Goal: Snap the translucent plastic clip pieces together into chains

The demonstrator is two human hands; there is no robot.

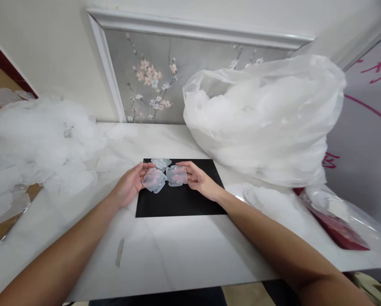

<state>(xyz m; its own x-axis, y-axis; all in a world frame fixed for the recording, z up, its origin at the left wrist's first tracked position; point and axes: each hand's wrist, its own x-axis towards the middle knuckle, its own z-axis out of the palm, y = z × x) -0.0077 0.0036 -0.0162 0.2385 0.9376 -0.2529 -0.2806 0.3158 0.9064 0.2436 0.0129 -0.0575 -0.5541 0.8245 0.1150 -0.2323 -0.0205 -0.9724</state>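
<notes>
In the head view, the left hand [129,182] grips a frosted plastic piece [154,180] by its outer side, and the right hand [201,180] grips a matching plastic piece [177,175] the same way. Both are held over the black mat [180,204] on the marble-patterned tabletop [146,263], their inner edges close together; whether they touch is hard to tell. A third plastic piece [161,163] is just beyond them, at the mat's far edge.

The pieces look thin and see-through, pinkish where fingers show behind them. They should be very light and somewhat flexible, probably smooth enough to slide, and more likely to bend or crease than shatter. The outer rim seems the best hold, thumb and fingertips on opposite faces, with a gentle pinch leaving the notched edges uncovered.

A loose heap of plastic pieces [50,144] lies to the left; a bulging plastic bag [267,131] stands behind, to the right.
</notes>
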